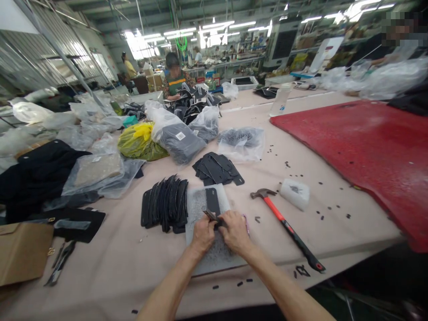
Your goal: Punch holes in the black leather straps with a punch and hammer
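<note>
Just below frame centre, the left hand [203,232] and right hand [236,230], fingers curled, pinch a dark piece [210,216] above a speckled board [195,203].

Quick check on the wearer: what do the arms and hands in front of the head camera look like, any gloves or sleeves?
Left hand and right hand are ungloved. Both forearms are bare, with no sleeve, watch or bracelet visible. Rings: too small to tell.
</note>
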`<act>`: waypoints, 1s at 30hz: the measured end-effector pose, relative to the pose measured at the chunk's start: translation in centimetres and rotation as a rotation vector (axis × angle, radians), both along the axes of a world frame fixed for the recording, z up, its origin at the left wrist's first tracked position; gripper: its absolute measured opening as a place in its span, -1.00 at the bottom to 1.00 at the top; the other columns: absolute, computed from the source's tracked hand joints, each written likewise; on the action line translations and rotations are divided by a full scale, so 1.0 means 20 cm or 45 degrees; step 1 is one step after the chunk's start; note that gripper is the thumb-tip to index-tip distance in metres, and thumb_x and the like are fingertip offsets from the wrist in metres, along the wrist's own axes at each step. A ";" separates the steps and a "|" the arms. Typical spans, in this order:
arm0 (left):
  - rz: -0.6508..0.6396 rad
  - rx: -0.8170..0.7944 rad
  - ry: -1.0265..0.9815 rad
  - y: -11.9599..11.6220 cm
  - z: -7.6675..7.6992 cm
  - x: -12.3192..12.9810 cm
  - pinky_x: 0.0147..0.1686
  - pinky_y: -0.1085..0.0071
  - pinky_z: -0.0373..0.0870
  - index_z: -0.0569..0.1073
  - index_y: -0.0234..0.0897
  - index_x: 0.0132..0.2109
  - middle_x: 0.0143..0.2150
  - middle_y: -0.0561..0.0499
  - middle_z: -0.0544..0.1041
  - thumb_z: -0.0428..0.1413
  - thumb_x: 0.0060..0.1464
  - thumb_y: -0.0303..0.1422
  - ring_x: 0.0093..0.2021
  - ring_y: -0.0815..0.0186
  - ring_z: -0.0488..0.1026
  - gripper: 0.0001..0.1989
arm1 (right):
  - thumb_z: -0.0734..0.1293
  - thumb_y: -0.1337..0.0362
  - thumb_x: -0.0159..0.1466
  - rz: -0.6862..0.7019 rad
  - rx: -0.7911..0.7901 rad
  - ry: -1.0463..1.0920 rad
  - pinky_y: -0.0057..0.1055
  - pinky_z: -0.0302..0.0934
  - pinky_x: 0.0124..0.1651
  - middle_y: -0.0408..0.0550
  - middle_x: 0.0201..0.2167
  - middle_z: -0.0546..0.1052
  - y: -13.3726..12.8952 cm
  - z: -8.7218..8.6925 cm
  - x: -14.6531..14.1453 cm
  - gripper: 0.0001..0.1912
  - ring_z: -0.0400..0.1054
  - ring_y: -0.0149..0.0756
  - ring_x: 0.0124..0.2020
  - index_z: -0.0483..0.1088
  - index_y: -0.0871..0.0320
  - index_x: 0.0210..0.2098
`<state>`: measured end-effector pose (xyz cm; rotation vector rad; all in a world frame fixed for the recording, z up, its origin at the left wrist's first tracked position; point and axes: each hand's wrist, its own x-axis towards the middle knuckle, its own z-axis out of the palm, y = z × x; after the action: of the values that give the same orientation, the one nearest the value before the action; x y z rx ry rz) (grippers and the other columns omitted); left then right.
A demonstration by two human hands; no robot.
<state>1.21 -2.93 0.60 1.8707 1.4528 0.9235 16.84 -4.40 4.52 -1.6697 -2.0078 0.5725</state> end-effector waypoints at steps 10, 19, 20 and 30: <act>0.480 -0.108 -0.261 0.10 0.07 -0.10 -0.26 0.36 0.44 0.53 -0.32 -0.21 -0.31 -0.08 0.62 0.07 0.14 -0.28 -0.29 0.19 0.56 -0.78 | 0.34 0.40 0.16 -0.040 -0.096 -0.091 -0.27 -0.08 -0.08 -0.10 -0.17 0.45 0.01 -0.03 -0.03 -0.75 0.20 -0.18 -0.10 0.42 0.03 -0.17; 0.193 -0.022 -0.125 0.08 0.01 -0.09 0.00 0.32 0.44 0.54 -0.27 -0.15 -0.13 -0.08 0.62 0.01 0.14 -0.41 -0.06 0.21 0.54 -0.77 | 0.31 0.41 0.17 0.005 -0.110 -0.148 -0.27 -0.08 -0.11 -0.11 -0.20 0.44 0.02 -0.04 -0.05 -0.86 0.20 -0.20 -0.13 0.45 0.04 -0.34; 0.191 -0.026 -0.119 0.08 0.01 -0.09 0.00 0.31 0.44 0.53 -0.27 -0.14 -0.13 -0.07 0.62 0.01 0.14 -0.42 -0.06 0.21 0.54 -0.77 | 0.30 0.42 0.17 0.005 -0.112 -0.137 -0.28 -0.07 -0.11 -0.11 -0.21 0.44 0.02 -0.04 -0.05 -0.87 0.21 -0.20 -0.14 0.44 0.06 -0.37; 0.492 -0.040 -0.275 0.07 0.04 -0.13 -0.24 0.32 0.48 0.52 -0.29 -0.23 -0.32 -0.09 0.62 0.02 0.17 -0.26 -0.27 0.16 0.57 -0.76 | 0.43 0.07 0.10 -0.261 0.030 -0.403 -0.13 0.07 -0.08 0.09 -0.20 0.44 0.03 0.00 -0.23 -0.58 0.27 0.04 -0.11 0.34 0.10 -0.12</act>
<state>-1.35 -1.46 1.37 1.4383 1.7099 1.2317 12.19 -3.84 4.58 -2.0239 -2.0056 0.2215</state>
